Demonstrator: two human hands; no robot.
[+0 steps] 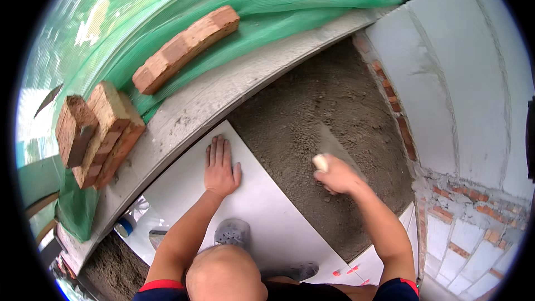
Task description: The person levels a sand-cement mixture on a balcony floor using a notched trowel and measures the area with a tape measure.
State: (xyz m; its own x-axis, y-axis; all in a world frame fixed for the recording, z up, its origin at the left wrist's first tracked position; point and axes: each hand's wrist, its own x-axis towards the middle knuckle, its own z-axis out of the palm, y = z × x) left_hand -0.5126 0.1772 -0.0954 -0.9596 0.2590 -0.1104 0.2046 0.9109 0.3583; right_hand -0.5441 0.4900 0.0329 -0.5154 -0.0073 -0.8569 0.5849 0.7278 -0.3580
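I'm watching the left hand (220,174) lying flat, fingers extended, on the white tile (267,212), while the right hand (341,175) is gripping a pale-handled trowel (320,162), its blade blurring over the crumbly mortar bed (301,97). I'm judging that a careless stroke could be gouging the bed or chipping the tile's edge; heavy leaning could be tilting the tile. Snagged green netting (273,19) could be dragging the long brick (186,50) down. I'm finding no legible brand or lettering; the red marks (352,270) are appearing too small.
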